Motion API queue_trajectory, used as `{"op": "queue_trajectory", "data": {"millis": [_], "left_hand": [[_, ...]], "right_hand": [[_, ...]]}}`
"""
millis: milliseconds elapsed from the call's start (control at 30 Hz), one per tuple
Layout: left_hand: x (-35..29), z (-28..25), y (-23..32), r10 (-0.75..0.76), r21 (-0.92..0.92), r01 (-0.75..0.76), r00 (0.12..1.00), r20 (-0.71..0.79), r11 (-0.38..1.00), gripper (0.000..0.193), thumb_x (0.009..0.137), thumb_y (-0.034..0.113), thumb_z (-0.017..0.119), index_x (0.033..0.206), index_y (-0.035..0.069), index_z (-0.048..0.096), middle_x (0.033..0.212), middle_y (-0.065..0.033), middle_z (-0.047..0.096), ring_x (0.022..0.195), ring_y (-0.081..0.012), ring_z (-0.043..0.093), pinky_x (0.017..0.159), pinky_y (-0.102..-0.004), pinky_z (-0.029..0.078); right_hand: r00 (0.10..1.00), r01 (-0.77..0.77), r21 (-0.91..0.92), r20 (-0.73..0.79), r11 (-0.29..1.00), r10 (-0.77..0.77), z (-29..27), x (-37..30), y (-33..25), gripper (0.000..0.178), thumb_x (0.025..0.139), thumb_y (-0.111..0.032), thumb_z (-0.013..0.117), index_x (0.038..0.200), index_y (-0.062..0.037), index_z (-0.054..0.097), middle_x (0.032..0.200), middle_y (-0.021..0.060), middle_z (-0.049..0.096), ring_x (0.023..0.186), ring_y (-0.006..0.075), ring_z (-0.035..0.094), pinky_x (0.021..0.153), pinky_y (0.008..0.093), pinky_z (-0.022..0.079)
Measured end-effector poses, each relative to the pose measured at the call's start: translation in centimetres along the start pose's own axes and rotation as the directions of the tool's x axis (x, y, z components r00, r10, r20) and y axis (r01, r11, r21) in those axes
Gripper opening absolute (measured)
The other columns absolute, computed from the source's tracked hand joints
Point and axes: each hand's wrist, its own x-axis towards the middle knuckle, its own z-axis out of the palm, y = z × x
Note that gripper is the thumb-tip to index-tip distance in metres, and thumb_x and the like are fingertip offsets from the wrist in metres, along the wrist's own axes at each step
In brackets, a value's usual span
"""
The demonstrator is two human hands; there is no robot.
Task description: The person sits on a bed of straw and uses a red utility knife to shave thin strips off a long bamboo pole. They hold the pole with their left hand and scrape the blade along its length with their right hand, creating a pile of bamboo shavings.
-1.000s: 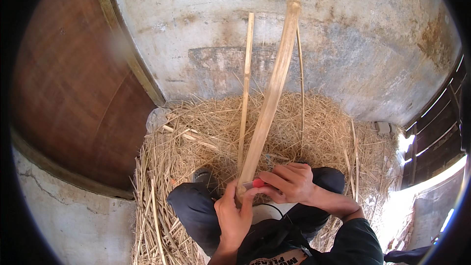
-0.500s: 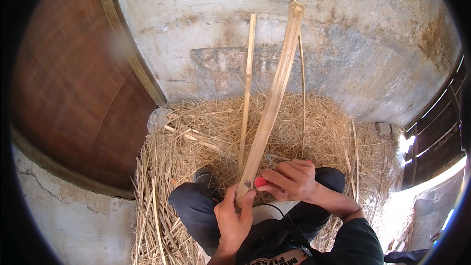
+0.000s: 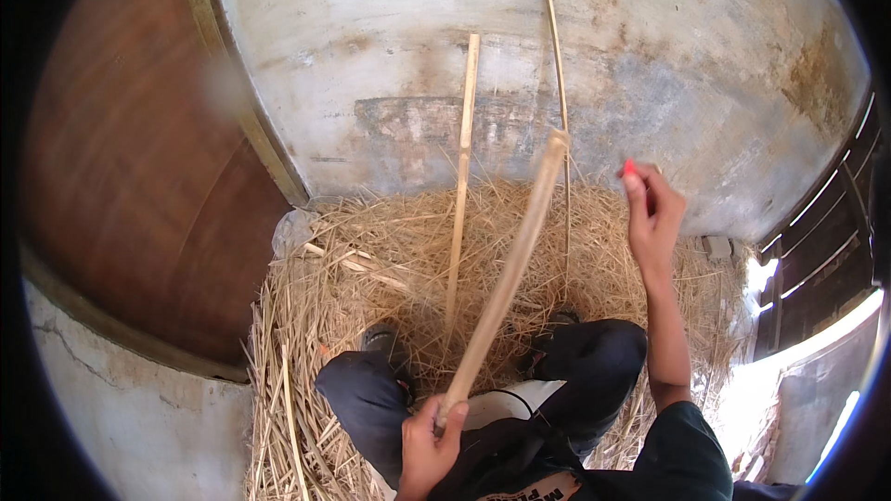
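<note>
My left hand (image 3: 429,445) is closed round the lower end of a long bamboo strip (image 3: 509,288). The strip slants up and away to the right, its narrow edge toward me. Off to the right, well apart from the strip, my right hand (image 3: 657,209) is raised in front of the wall. Its fingers are closed on a red-handled knife (image 3: 629,168); only a bit of red shows, and the blade cannot be made out.
A straight bamboo stick (image 3: 462,176) and a thinner stick (image 3: 561,93) lean on the stained wall (image 3: 445,0). Straw and shavings (image 3: 371,241) cover the floor about my feet. A brown panel (image 3: 139,158) stands at the left, dark slats (image 3: 826,232) at the right.
My right hand has moved up and right, away from the strip, with the red-handled knife. The bamboo strip has turned from its wide face to its edge, and its far end has dropped.
</note>
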Motion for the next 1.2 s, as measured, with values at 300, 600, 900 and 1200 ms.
{"op": "queue_trajectory", "data": {"millis": [300, 600, 900, 1200], "left_hand": [[4.1, -0.1, 3.5, 0.107, -0.127, -0.116, 0.992, -0.073, 0.985, 0.023, 0.103, 0.015, 0.075, 0.119, -0.002, 0.071, 0.071, -0.0065, 0.064, 0.061, -0.0054, 0.052, 0.055, -0.0256, 0.042], [4.8, 0.8, 6.2, 0.172, -0.078, -0.186, 0.973, -0.154, 0.979, 0.023, 0.105, 0.012, 0.071, 0.122, -0.004, 0.069, 0.074, 0.0014, 0.061, 0.066, -0.0032, 0.051, 0.058, -0.0223, 0.040], [4.7, 1.3, 7.5, 0.213, 0.016, -0.214, 0.959, -0.188, 0.977, 0.020, 0.105, 0.015, 0.070, 0.115, -0.003, 0.070, 0.066, 0.0002, 0.056, 0.057, -0.0037, 0.043, 0.051, -0.0261, 0.034], [4.3, 1.4, 6.6, 0.254, 0.034, -0.252, 0.947, -0.196, 0.967, 0.021, 0.106, 0.016, 0.070, 0.114, -0.003, 0.070, 0.065, -0.0020, 0.056, 0.055, -0.0048, 0.042, 0.050, -0.0275, 0.033]], "right_hand": [[0.827, 0.347, 0.269, 0.363, 0.898, -0.428, 3.9, -10.7, -7.8, 0.029, 0.085, -0.031, 0.089, 0.102, -0.0113, 0.077, 0.076, 0.0017, 0.065, 0.056, 0.0183, 0.064, 0.050, 0.0326, 0.049], [0.751, 0.498, 0.264, 0.344, 0.826, -0.563, 4.3, -11.9, -8.2, 0.040, 0.080, -0.038, 0.090, 0.105, -0.0098, 0.076, 0.071, 0.0003, 0.060, 0.053, 0.0189, 0.061, 0.049, 0.0310, 0.048], [0.776, 0.521, 0.190, 0.301, 0.832, -0.554, 4.1, -11.8, -7.9, 0.040, 0.079, -0.040, 0.091, 0.100, -0.0086, 0.077, 0.070, -0.0008, 0.062, 0.053, 0.0167, 0.061, 0.049, 0.0288, 0.047], [0.777, 0.549, 0.147, 0.271, 0.823, -0.568, 3.6, -11.3, -8.2, 0.037, 0.080, -0.040, 0.090, 0.098, -0.0107, 0.077, 0.069, -0.0016, 0.060, 0.053, 0.0162, 0.061, 0.048, 0.0293, 0.045]]}}
